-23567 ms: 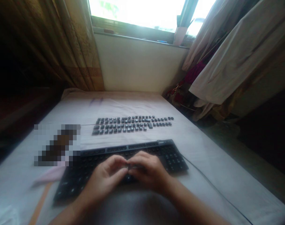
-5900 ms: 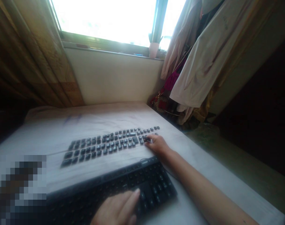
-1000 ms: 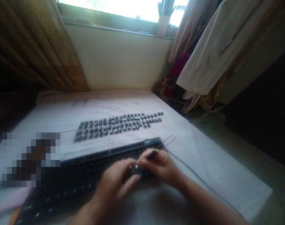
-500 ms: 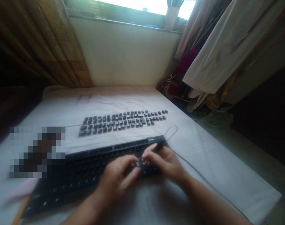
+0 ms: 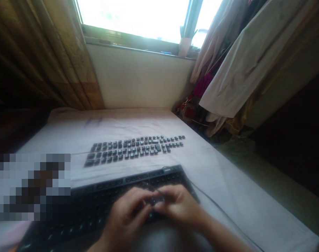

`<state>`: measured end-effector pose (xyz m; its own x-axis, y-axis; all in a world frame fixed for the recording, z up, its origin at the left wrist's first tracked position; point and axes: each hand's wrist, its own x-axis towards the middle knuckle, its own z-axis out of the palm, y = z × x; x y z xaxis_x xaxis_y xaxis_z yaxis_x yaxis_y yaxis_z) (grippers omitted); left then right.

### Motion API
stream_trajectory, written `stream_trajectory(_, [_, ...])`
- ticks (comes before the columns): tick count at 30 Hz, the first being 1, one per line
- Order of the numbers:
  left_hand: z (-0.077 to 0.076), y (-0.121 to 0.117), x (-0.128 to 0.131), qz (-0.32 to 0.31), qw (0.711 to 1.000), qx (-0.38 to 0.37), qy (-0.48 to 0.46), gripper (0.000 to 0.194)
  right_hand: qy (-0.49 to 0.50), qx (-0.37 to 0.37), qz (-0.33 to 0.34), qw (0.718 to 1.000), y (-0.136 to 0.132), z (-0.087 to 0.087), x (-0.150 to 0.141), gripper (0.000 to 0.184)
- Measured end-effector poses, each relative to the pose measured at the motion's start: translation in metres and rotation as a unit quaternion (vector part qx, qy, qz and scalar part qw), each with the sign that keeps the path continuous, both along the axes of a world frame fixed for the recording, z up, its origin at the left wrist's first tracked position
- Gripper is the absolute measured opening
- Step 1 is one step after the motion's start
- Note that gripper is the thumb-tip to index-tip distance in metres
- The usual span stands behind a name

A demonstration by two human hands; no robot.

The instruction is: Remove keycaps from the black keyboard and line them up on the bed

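Note:
A black keyboard (image 5: 101, 199) lies on a white cloth (image 5: 227, 182) near the front edge. My left hand (image 5: 127, 213) and my right hand (image 5: 179, 206) meet over its right half, fingers curled and pinched together on a small dark thing that I cannot make out. Beyond the keyboard, several loose black keycaps (image 5: 133, 148) lie in rows on the cloth.
A thin dark cable (image 5: 217, 210) runs from the keyboard's right end toward the front right. A pixelated patch (image 5: 33, 187) covers something at the left. Curtains (image 5: 70, 63) hang at the left, clothes (image 5: 243, 66) at the right, and a window sill (image 5: 138, 43) runs across the back.
Both hands stay pinched together over the keyboard's right half. The dark stick in my right hand half a second ago no longer shows. The view has tilted up a little.

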<state>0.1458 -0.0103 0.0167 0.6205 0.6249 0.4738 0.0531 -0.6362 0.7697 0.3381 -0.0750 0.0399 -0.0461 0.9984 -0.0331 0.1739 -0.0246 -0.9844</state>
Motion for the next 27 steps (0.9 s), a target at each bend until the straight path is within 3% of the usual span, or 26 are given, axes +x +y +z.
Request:
stream_trajectory(9, [0.001, 0.004, -0.001, -0.019, 0.998, 0.045, -0.033, 0.030, 0.005, 0.052, 0.011, 0.999, 0.001, -0.007, -0.001, 0.019])
stream_trajectory(12, [-0.002, 0.003, -0.002, 0.010, 0.998, 0.064, -0.019, 0.034, -0.028, 0.068, 0.001, 0.997, 0.002, 0.001, 0.007, 0.018])
stream_trajectory(15, [-0.005, 0.002, -0.003, 0.042, 0.996, 0.073, 0.001, 0.044, -0.102, 0.077, -0.036, 0.991, 0.015, 0.016, 0.036, 0.022])
stream_trajectory(17, [-0.006, 0.001, -0.002, 0.043, 0.996, 0.082, 0.008, 0.044, -0.226, 0.069, -0.107, 0.966, 0.033, 0.024, 0.066, 0.028])
stream_trajectory(19, [-0.006, 0.001, -0.001, 0.037, 0.995, 0.089, 0.016, 0.042, -0.350, 0.029, -0.179, 0.919, 0.056, 0.024, 0.095, 0.031])
stream_trajectory(23, [-0.007, 0.000, -0.001, 0.027, 0.995, 0.093, 0.032, 0.043, -0.421, -0.015, -0.209, 0.883, 0.091, 0.007, 0.133, 0.029])
stream_trajectory(27, [-0.010, 0.001, -0.002, 0.026, 0.993, 0.106, 0.041, 0.043, -0.466, -0.033, -0.198, 0.861, 0.102, -0.007, 0.137, 0.031])
